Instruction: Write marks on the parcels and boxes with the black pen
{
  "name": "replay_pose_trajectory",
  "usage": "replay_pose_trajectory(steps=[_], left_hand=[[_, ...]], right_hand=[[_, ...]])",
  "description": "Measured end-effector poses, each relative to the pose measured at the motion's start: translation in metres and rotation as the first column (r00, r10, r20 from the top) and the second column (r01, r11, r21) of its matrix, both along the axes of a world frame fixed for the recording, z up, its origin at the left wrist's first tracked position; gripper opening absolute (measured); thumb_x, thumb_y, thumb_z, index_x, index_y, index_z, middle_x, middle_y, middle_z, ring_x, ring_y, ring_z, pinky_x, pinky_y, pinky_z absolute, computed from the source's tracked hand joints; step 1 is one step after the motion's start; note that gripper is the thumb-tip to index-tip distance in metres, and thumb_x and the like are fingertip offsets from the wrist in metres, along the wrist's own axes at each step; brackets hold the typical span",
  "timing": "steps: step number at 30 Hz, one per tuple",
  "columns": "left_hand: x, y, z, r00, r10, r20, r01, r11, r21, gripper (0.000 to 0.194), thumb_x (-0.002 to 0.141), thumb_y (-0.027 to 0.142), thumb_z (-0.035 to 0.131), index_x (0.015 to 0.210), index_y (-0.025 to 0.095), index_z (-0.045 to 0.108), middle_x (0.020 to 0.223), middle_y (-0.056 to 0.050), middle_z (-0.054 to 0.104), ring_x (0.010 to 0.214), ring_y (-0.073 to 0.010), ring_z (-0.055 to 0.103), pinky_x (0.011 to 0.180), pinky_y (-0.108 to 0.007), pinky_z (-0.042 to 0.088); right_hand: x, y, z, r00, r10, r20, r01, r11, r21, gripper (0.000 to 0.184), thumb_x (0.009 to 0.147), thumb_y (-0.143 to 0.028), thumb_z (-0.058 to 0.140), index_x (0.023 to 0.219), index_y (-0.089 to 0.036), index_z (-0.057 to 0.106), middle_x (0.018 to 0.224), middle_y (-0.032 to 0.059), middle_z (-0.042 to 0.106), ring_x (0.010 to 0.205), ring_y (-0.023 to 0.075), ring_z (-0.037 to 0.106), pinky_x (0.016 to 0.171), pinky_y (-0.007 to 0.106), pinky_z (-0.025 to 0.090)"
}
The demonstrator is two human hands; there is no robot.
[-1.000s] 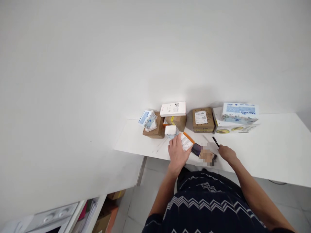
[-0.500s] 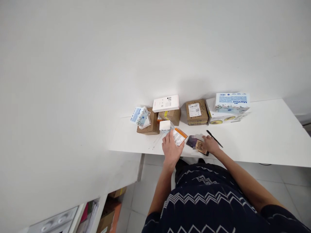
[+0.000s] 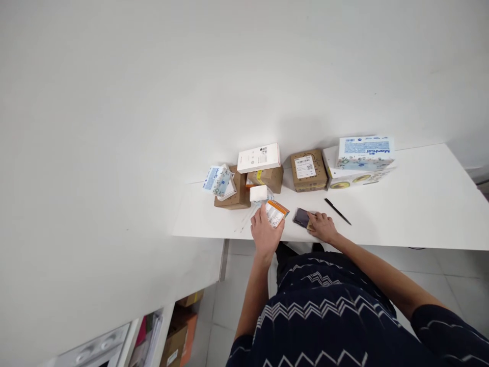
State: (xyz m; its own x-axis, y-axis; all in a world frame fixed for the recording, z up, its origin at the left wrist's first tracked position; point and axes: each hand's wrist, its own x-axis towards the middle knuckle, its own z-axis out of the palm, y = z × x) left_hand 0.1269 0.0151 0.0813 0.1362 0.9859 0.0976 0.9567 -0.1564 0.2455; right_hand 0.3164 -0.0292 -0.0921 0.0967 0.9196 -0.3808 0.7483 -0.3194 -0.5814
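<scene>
Left hand [image 3: 264, 233] grips the orange-and-white box [image 3: 275, 213] within its curled fingers; right hand [image 3: 321, 227] lies over the phone [image 3: 302, 217] on the tabletop [image 3: 412, 204], grip unclear! "Manhua" reads on the blue-white box [image 3: 365, 153].

Left hand [image 3: 265, 232] holding orange-and-white box [image 3: 275, 213], right on phone [image 3: 302, 218]

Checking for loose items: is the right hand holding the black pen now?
No, the pen lies on the white table, apart from the right hand, which is on the phone.
</scene>
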Motion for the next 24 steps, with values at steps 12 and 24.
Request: replay_pose_trajectory(steps=[12, 24], left_hand=[[-0.018, 0.011, -0.013, 0.999, 0.047, 0.004, -0.047, 0.998, 0.034, 0.083, 0.074, 0.04, 0.07, 0.143, 0.015, 0.031, 0.132, -0.015, 0.054, 0.119, -0.0315, 0.051, 0.094, -0.044, 0.046], [-0.005, 0.012, -0.027, 0.993, -0.119, 0.014, 0.118, 0.992, 0.055, 0.057, 0.083, 0.031, 0.059, 0.136, 0.016, 0.043, 0.13, -0.014, 0.057, 0.119, -0.0281, 0.052, 0.094, -0.041, 0.045]], right_hand=[[0.028, -0.018, 0.093, 0.062, -0.447, -0.892, 0.15, 0.888, -0.435, 0.049, 0.089, -0.05, 0.035, 0.112, -0.014, 0.06, 0.107, 0.0175, 0.07, 0.092, 0.0265, 0.069, 0.083, 0.047, 0.053], [-0.038, -0.035, 0.184, -0.359, -0.507, -0.784, -0.224, 0.862, -0.455, 0.055, 0.091, -0.051, 0.035, 0.112, -0.01, 0.065, 0.112, 0.0165, 0.07, 0.087, 0.0245, 0.07, 0.078, 0.037, 0.055]])
